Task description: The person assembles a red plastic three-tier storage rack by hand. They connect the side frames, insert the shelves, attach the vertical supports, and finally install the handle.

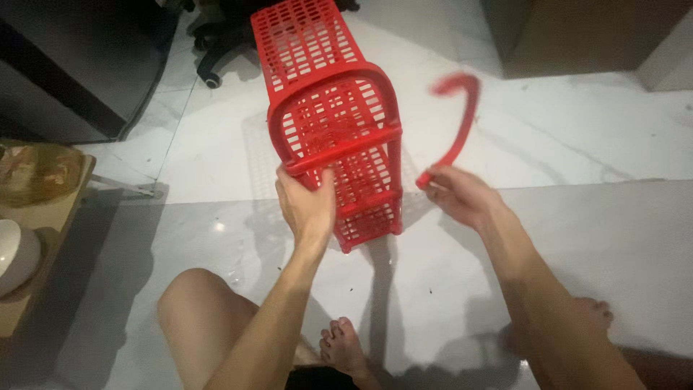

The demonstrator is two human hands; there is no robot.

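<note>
Currently: red slotted plastic basket [328, 108], tipped on end on white marble floor [577, 217], rim twd viewer. L hand [307, 206] closed on rim bar. R hand [455, 191] pinched shut on end of detached red curved plastic handle [462, 119], held just beside basket, blurred.

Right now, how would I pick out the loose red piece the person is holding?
Start at the tall red slotted basket lying on the pale marble floor, gripped by the left hand. Just to its right, the right hand pinches the end of a thin curved red handle. Unlike the basket, it is one solid hooked strip without holes.
</note>
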